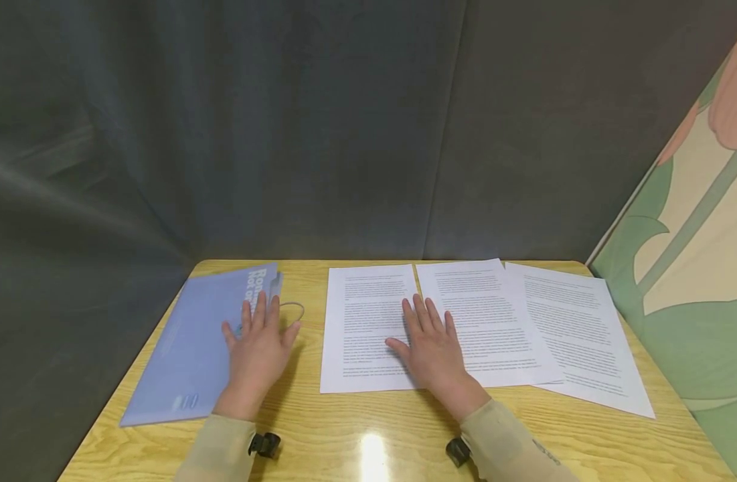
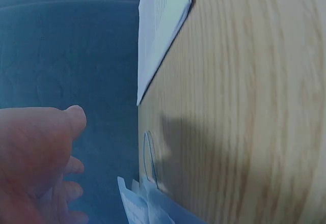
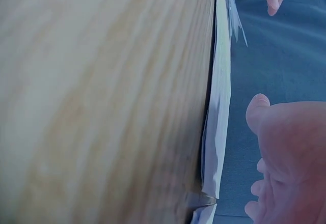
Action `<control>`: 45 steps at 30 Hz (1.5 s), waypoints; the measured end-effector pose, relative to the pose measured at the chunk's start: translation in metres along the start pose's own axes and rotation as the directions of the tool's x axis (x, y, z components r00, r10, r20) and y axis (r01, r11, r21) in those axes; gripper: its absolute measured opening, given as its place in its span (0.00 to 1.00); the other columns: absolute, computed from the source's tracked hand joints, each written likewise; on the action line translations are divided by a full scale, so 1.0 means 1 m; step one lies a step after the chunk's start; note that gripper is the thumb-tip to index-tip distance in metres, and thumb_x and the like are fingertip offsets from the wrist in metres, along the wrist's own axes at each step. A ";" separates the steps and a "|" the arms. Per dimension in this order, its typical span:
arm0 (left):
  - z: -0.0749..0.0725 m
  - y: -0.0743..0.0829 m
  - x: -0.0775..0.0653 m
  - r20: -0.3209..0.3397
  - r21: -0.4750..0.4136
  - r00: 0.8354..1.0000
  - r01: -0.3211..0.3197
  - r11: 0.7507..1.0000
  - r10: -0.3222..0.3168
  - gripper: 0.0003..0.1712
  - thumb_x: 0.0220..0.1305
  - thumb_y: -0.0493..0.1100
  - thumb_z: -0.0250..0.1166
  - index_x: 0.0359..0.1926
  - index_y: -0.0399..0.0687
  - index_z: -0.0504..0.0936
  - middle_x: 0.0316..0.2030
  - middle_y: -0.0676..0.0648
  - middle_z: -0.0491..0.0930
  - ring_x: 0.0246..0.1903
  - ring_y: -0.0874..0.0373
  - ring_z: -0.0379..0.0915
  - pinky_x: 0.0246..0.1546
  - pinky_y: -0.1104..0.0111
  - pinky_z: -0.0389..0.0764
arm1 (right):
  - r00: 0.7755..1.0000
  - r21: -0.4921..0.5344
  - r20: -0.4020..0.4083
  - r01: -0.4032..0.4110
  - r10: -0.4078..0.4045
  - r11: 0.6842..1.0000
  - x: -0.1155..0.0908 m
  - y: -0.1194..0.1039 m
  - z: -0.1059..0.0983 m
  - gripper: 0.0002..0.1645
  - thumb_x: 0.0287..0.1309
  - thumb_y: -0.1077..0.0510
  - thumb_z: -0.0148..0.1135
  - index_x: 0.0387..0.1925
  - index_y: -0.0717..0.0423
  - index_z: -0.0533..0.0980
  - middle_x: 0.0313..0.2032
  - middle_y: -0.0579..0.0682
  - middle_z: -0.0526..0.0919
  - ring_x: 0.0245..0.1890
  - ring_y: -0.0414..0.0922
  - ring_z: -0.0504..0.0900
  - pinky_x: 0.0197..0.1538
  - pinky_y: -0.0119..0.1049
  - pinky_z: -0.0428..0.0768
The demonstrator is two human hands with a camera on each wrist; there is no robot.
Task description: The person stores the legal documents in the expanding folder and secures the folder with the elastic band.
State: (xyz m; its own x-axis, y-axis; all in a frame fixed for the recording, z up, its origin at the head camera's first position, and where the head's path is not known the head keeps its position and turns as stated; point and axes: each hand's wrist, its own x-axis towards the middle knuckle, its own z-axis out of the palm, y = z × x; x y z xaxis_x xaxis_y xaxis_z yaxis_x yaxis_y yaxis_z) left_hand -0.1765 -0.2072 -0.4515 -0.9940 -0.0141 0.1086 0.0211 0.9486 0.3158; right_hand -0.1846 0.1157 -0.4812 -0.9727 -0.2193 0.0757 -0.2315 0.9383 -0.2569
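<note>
In the head view my left hand [image 1: 258,358] is spread above the right part of a blue plastic folder [image 1: 181,348], which lies at the table's left and has a thin elastic loop [image 1: 294,306] at its right side. The left wrist view shows that hand [image 2: 38,152] raised off the wood, holding nothing. My right hand [image 1: 434,348], fingers extended, overlaps two printed sheets in the head view: the left sheet [image 1: 365,328] and the middle sheet [image 1: 495,321]. From the right wrist, the hand [image 3: 290,152] appears lifted over the paper [image 3: 218,117].
A third printed sheet [image 1: 585,335] lies slanted at the right, partly under the middle one. The wooden table [image 1: 320,435] ends at a dark curtain [image 1: 320,134] behind. A flower-patterned panel [image 1: 693,268] stands along the right side.
</note>
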 end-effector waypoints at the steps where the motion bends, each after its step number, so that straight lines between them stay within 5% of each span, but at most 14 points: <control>1: 0.000 -0.002 0.000 0.000 -0.005 1.000 0.003 1.000 -0.003 0.46 0.87 0.65 0.50 0.88 0.42 0.52 0.87 0.34 0.39 0.84 0.28 0.28 0.73 0.24 0.25 | 1.000 0.000 0.008 -0.003 0.003 1.000 0.001 0.000 0.000 0.53 0.81 0.31 0.55 0.89 0.56 0.51 0.88 0.60 0.47 0.87 0.60 0.44 0.83 0.66 0.43; 21: 0.008 -0.038 0.005 0.050 0.005 0.996 0.076 0.997 -0.076 0.48 0.87 0.64 0.52 0.88 0.38 0.51 0.87 0.30 0.40 0.84 0.25 0.31 0.71 0.19 0.32 | 0.997 -0.022 0.076 -0.032 0.034 0.999 0.008 -0.001 0.001 0.53 0.83 0.29 0.50 0.89 0.56 0.49 0.88 0.61 0.45 0.87 0.61 0.44 0.83 0.66 0.44; 45: 0.004 -0.045 0.000 0.114 -0.009 0.978 0.179 0.984 -0.177 0.49 0.83 0.57 0.61 0.86 0.33 0.50 0.79 0.13 0.44 0.78 0.11 0.33 0.67 0.15 0.41 | 0.992 -0.012 0.113 -0.055 0.056 0.998 0.006 -0.001 0.001 0.51 0.82 0.31 0.54 0.87 0.59 0.55 0.85 0.67 0.53 0.86 0.64 0.47 0.83 0.66 0.48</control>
State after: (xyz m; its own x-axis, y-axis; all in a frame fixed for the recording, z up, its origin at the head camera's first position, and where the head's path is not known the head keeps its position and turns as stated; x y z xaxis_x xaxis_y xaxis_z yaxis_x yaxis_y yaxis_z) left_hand -0.1779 -0.2487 -0.4698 -0.9877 -0.1457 -0.0570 -0.1564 0.9280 0.3381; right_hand -0.1902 0.1129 -0.4811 -0.9796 -0.1953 -0.0477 -0.1777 0.9521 -0.2487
